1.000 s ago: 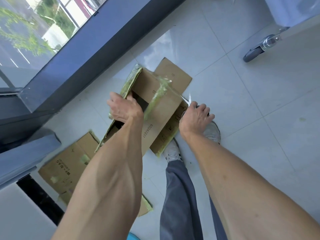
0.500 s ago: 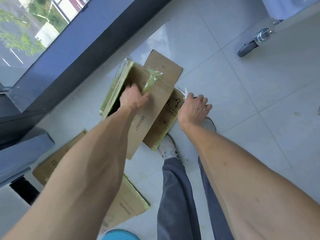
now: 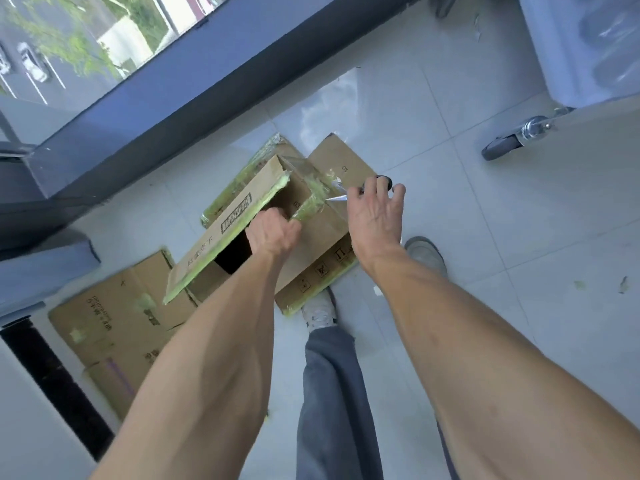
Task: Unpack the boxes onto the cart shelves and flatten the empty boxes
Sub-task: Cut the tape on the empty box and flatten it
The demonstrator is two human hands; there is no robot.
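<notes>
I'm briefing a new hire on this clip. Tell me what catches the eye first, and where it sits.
At centre, the box on the floor, edged with green tape: the left hand grips its taped edge while the right hand holds a blade at the tape. Lower left, flat boxes lie on the tiles. Upper right, a cart wheel stands on the floor.

Bright daylight is coming in through the window (image 3: 69, 46) at upper left; the floor tiles (image 3: 346, 109) are glaring with a pale reflection; wide-angle distortion is bending the window frame (image 3: 242, 74); the cart caster (image 3: 512, 142) and frame edges are blurring softly.
</notes>
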